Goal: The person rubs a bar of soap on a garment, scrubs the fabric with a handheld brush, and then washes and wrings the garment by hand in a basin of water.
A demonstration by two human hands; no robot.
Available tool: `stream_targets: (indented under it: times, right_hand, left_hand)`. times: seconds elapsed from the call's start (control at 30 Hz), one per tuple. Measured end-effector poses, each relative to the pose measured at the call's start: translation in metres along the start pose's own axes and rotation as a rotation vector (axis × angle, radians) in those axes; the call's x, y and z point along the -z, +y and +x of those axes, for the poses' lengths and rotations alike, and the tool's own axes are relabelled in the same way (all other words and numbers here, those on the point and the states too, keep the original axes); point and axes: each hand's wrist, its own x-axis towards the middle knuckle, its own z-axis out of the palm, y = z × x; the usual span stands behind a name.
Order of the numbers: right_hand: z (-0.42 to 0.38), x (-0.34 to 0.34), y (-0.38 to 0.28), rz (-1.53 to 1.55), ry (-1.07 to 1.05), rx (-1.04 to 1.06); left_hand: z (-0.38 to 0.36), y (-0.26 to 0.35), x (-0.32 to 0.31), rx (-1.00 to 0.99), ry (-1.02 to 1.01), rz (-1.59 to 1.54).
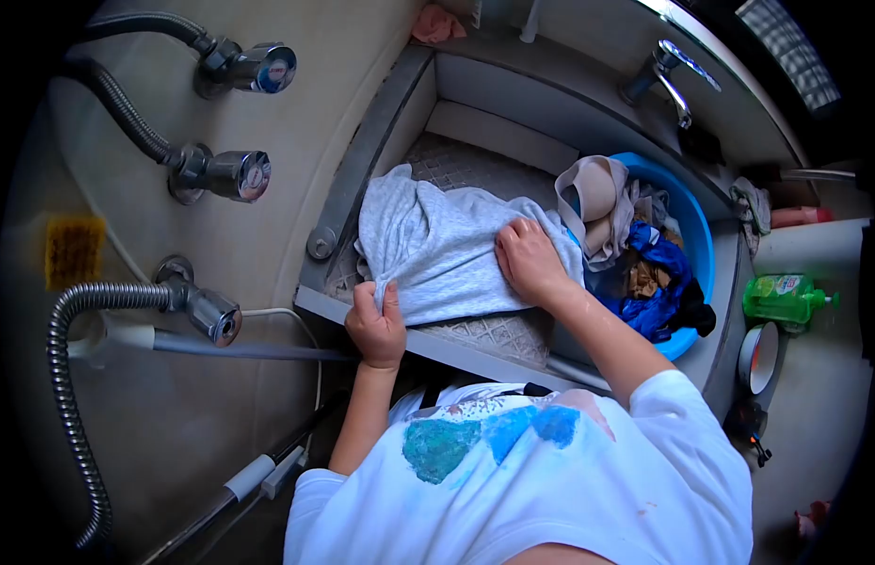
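A light grey garment [447, 250] is spread over the textured washboard slab [498, 336] of the sink. Its near left edge is pinched between the thumb and fingers of my left hand [376, 325], which pulls the cloth into creases. My right hand [531, 262] lies on the right part of the same garment, its fingers curled into the fabric. Close by on the right, a blue basin [703, 247] holds several pieces of laundry, among them a beige bra [593, 193] and a shiny blue cloth [656, 259].
A chrome faucet [668, 75] rises behind the basin. On the right ledge lie a green soap bottle [781, 298] and a white round bowl [758, 358]. Valves [235, 176] with metal hoses [65, 377] line the left wall, near a yellow sponge [74, 252].
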Motion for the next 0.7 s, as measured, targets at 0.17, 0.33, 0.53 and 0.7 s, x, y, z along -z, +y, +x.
stream_targets:
  times: [0.17, 0.33, 0.53, 0.7]
  right_hand:
    - [0.06, 0.003, -0.037, 0.237, 0.138, -0.098]
    - [0.057, -0.021, -0.078, 0.315, 0.009, 0.306]
    - [0.056, -0.023, 0.018, -0.001, -0.06, -0.146]
    - [0.084, -0.017, -0.007, 0.185, 0.129, -0.019]
  left_hand:
    - [0.001, 0.001, -0.001, -0.044, 0.013, 0.017]
    - [0.001, 0.002, 0.0, -0.056, 0.01, 0.007]
    - [0.002, 0.001, 0.002, -0.086, -0.077, 0.057]
    - [0.002, -0.001, 0.001, -0.098, -0.071, 0.065]
